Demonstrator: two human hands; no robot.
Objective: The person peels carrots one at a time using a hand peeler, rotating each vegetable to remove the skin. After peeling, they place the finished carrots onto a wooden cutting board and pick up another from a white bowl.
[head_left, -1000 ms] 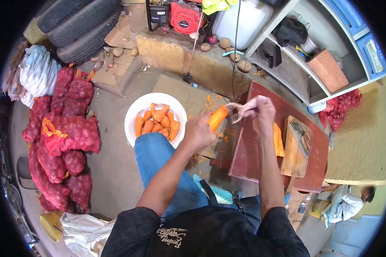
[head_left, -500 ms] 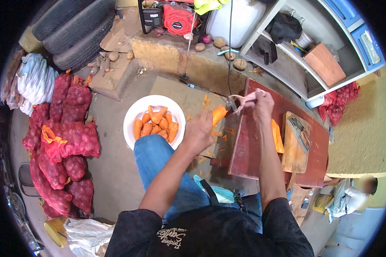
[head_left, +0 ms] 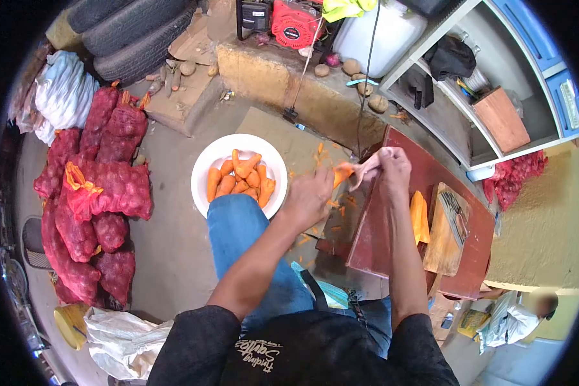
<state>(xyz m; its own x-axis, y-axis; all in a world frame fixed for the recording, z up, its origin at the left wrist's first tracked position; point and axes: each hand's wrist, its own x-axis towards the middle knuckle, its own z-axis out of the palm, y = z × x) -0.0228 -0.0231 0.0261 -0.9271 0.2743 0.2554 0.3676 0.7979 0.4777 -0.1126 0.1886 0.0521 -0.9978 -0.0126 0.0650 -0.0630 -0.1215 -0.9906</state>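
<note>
A grey floor (head_left: pixel 167 270) meets a low, worn yellow ledge (head_left: pixel 251 77). A reddish counter (head_left: pixel 374 225) stands near open shelving (head_left: pixel 450 122), with a yellowish wall (head_left: pixel 547 225) at right.

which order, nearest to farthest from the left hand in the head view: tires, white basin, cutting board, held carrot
1. carrot: in the left hand
2. white basin: close by on the left
3. cutting board: over on the right, on the red table
4. tires: far upper left
</note>
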